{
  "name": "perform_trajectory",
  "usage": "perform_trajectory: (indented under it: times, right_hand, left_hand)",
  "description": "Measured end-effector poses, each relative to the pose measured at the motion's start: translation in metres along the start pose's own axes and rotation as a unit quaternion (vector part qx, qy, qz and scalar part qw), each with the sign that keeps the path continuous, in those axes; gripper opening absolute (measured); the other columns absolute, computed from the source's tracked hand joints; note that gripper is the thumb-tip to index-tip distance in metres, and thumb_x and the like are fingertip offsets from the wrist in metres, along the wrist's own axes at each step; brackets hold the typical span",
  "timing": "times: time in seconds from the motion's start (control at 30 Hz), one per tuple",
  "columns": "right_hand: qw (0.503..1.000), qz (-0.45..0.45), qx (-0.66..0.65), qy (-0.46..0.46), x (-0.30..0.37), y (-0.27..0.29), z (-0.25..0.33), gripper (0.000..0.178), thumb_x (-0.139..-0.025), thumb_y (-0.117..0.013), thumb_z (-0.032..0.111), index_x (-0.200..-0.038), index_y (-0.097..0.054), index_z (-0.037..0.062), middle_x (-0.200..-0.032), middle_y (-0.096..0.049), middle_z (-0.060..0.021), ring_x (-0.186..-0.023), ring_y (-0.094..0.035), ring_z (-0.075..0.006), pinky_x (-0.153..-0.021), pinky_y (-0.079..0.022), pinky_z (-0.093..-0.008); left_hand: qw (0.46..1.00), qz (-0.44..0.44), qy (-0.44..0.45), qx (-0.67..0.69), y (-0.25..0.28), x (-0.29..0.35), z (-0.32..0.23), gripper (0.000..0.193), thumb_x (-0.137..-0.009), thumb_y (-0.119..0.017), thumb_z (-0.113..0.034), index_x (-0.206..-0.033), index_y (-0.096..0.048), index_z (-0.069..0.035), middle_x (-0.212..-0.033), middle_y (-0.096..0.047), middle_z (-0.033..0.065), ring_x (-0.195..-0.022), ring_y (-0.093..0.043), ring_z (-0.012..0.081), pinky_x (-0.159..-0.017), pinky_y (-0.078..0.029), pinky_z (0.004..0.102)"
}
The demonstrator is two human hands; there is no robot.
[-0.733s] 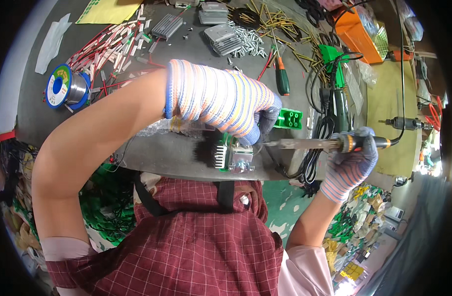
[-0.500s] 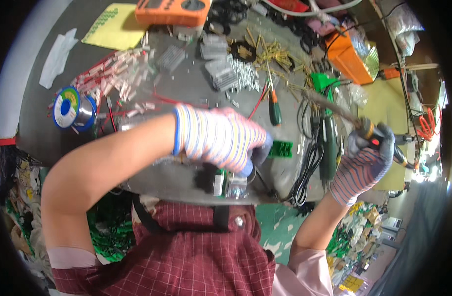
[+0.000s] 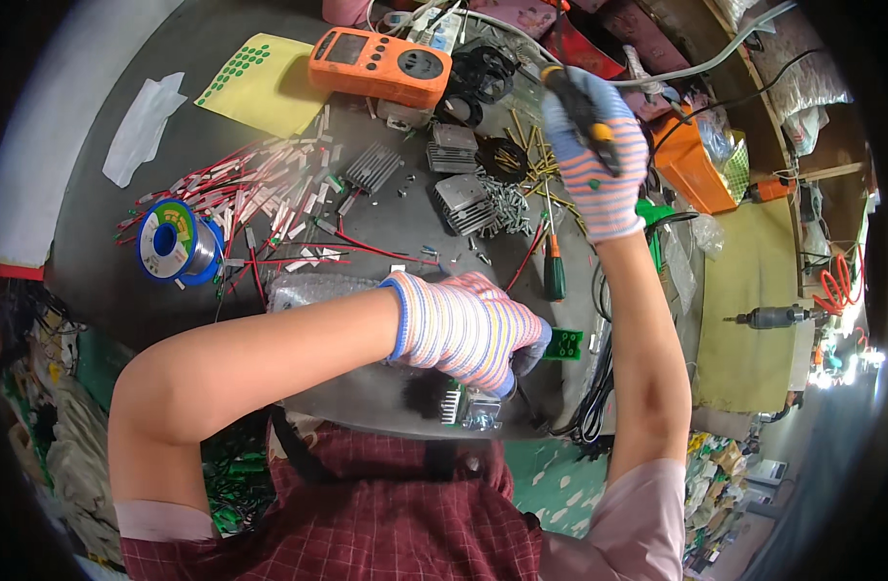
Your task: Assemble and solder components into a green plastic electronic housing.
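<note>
My left hand (image 3: 478,331), in a striped glove with dark fingertips, is low over the front of the table. Its fingers are curled downward, and whatever they grip is hidden. Just below it is a silver metal part (image 3: 482,412) beside a white finned piece (image 3: 451,405). A small green block with holes (image 3: 564,344) touches or lies close to the fingertips. My right hand (image 3: 599,160), gloved alike, is raised over the far right of the table. It is closed round a long-shafted tool with a black and yellow handle (image 3: 586,114).
Red wires with white connectors (image 3: 270,189) and a solder spool (image 3: 178,242) lie left. Finned heat sinks (image 3: 463,201), screws (image 3: 502,208) and a green-handled screwdriver (image 3: 554,271) lie mid-table. An orange multimeter (image 3: 381,66) stands behind. Black cables (image 3: 591,397) run by the right edge.
My right hand has swung from the right side up and inward with the tool, whose shaft now points away from me. My left hand stays at the same parts. The view has shifted slightly.
</note>
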State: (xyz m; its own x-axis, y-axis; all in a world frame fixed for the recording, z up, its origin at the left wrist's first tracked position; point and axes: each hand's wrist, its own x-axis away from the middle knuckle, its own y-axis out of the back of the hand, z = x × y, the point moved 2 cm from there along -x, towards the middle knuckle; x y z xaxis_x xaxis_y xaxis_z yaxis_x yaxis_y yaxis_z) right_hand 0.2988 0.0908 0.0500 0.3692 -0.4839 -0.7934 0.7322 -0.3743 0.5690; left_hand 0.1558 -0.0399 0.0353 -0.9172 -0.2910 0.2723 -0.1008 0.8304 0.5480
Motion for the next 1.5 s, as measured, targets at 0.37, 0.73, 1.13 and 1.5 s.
perform_trajectory:
  times: [0.37, 0.73, 1.13, 1.5]
  right_hand:
    - [0.942, 0.001, -0.155, -0.297, 0.073, 0.059, 0.107, 0.041, -0.082, -0.063, -0.004, -0.123, -0.059, 0.0016, -0.108, -0.067, -0.0169, -0.088, -0.065, -0.0198, -0.079, -0.052, -0.0299]
    - [0.915, 0.078, -0.166, -0.358, 0.2, 0.095, 0.212, 0.032, -0.084, -0.066, 0.004, -0.115, -0.058, 0.0044, -0.106, -0.069, -0.021, -0.078, -0.067, -0.0245, -0.07, -0.053, -0.0347]
    - [0.949, 0.103, -0.131, -0.269, 0.181, 0.083, 0.209, 0.031, -0.077, -0.073, 0.014, -0.104, -0.068, 0.0003, -0.103, -0.066, -0.0225, -0.075, -0.065, -0.0352, -0.065, -0.052, -0.0404]
    - [0.959, 0.133, -0.078, -0.238, 0.185, 0.085, 0.211, 0.028, -0.073, -0.073, 0.007, -0.101, -0.069, 0.0043, -0.103, -0.066, -0.0209, -0.071, -0.065, -0.0311, -0.058, -0.049, -0.038]
  left_hand:
    - [0.999, -0.031, 0.005, 0.025, -0.003, 0.003, 0.009, 0.032, -0.074, -0.068, -0.02, -0.102, -0.063, -0.008, -0.081, -0.068, 0.0141, -0.078, -0.068, 0.0334, -0.07, -0.052, 0.0416]
    - [0.998, -0.045, 0.028, -0.044, -0.008, -0.004, 0.0, 0.022, -0.072, -0.064, -0.008, -0.094, -0.065, -0.012, -0.066, -0.061, 0.01, -0.063, -0.063, 0.0288, -0.059, -0.049, 0.0407]
    - [0.998, -0.045, 0.03, -0.027, -0.007, -0.004, 0.0, 0.02, -0.075, -0.063, -0.008, -0.094, -0.065, -0.012, -0.07, -0.064, 0.0094, -0.069, -0.066, 0.0283, -0.063, -0.051, 0.04]
    - [0.998, 0.017, 0.062, -0.017, 0.009, -0.001, -0.012, 0.022, -0.081, -0.062, -0.011, -0.103, -0.064, -0.011, -0.076, -0.067, 0.0063, -0.073, -0.066, 0.0269, -0.068, -0.05, 0.0375]
